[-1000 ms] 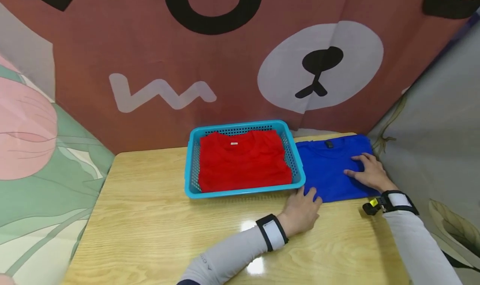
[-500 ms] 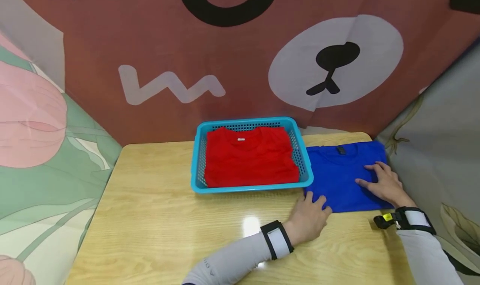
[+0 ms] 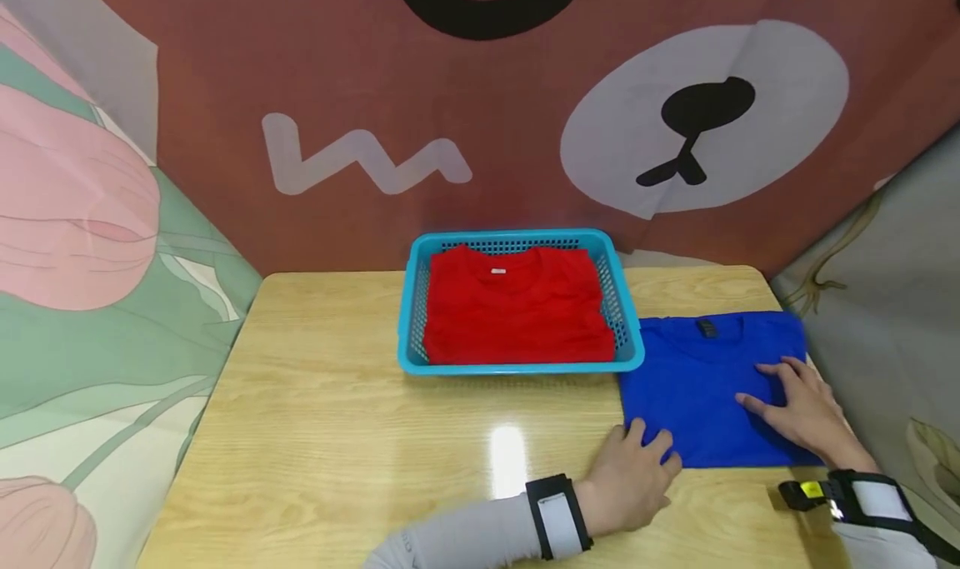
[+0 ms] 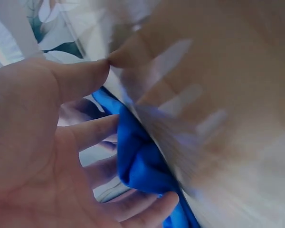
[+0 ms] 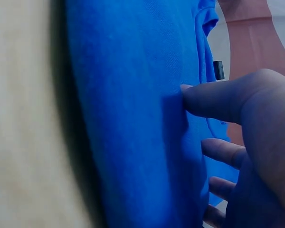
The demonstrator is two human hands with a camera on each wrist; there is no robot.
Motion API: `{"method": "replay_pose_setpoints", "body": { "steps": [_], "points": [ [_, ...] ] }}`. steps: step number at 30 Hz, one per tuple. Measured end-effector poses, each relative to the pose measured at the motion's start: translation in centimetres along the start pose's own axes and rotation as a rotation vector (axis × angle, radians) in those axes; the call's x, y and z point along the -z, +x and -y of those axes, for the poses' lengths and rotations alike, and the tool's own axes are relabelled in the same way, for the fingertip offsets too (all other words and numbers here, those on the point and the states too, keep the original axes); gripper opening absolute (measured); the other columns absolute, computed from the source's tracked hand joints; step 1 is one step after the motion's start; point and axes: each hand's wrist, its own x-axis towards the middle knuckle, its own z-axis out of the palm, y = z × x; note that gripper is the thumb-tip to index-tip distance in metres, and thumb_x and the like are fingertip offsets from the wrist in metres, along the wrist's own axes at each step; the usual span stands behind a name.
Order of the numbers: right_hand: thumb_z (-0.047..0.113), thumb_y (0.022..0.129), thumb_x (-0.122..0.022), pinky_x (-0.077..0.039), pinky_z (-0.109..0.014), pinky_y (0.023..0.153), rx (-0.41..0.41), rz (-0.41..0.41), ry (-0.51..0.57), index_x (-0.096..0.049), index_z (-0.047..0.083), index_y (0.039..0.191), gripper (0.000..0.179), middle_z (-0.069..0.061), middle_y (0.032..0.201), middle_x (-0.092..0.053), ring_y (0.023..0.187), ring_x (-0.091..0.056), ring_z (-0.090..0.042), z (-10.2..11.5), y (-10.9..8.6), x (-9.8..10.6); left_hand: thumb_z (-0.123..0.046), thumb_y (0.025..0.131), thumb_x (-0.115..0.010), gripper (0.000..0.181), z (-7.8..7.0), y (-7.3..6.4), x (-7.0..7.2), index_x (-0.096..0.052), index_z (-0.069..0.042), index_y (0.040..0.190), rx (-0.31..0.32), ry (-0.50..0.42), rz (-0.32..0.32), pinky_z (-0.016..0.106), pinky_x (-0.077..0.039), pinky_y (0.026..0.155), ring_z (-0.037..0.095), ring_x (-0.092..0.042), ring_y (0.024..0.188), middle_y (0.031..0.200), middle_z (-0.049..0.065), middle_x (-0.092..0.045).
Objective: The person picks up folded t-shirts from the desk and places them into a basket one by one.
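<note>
A folded blue T-shirt (image 3: 705, 411) with a dark neck label (image 3: 707, 328) lies flat on the wooden table, beside the basket's right end. At its near left corner is my left hand (image 3: 628, 479), fingertips on the cloth. In the left wrist view those fingers (image 4: 97, 133) are extended against the bunched blue edge, and the thumb points at the tabletop. My right hand (image 3: 802, 411) rests on the shirt's right part, thumb and fingers spread. The right wrist view has the thumb (image 5: 213, 99) touching the blue fabric, fingers lower along it.
A turquoise plastic basket (image 3: 521, 369) holds a folded red T-shirt (image 3: 517, 311) at the back middle of the wooden table (image 3: 337, 436). Behind rises a brown cloth (image 3: 510, 136) with a bear face; a grey cloth (image 3: 900, 302) hangs close on the right.
The blue T-shirt has slid toward me along the table with both hands on it, away from the back edge. The basket stays put, while the head view has shifted.
</note>
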Motion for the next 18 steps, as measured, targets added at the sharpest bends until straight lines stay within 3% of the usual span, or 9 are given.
{"method": "replay_pose_setpoints", "body": {
  "steps": [8, 13, 18],
  "points": [
    [0.051, 0.092, -0.063, -0.016, -0.082, 0.095, -0.007, -0.003, -0.036, -0.040, -0.008, 0.138, 0.078, -0.043, 0.148, -0.014, 0.130, -0.013, -0.068, 0.4, -1.9, -0.6, -0.067, 0.093, -0.048, 0.051, -0.9, -1.5, -0.3, -0.047, -0.043, 0.137, -0.021, -0.035, -0.012, 0.034, -0.042, 0.102, 0.018, -0.040, 0.127, 0.145, -0.013, -0.039],
    [0.053, 0.092, -0.063, -0.015, -0.081, 0.096, -0.016, 0.009, -0.044, -0.040, -0.008, 0.137, 0.080, -0.044, 0.147, -0.012, 0.132, -0.010, -0.067, 0.4, -2.9, -0.7, -0.068, 0.093, -0.047, 0.055, -1.1, -2.6, -0.5, -0.043, -0.042, 0.141, -0.085, -0.014, 0.004, 0.031, -0.043, 0.098, 0.016, -0.040, 0.125, 0.146, -0.014, -0.037],
    [0.057, 0.089, -0.064, -0.016, -0.082, 0.093, -0.039, 0.022, -0.074, -0.041, -0.007, 0.136, 0.083, -0.043, 0.147, -0.011, 0.129, -0.011, -0.069, 0.5, -4.3, -0.7, -0.070, 0.092, -0.046, 0.054, -1.3, -3.7, -0.5, -0.044, -0.044, 0.139, -0.142, -0.053, 0.024, 0.027, -0.046, 0.090, 0.013, -0.041, 0.119, 0.145, -0.016, -0.036]
  ]
}}
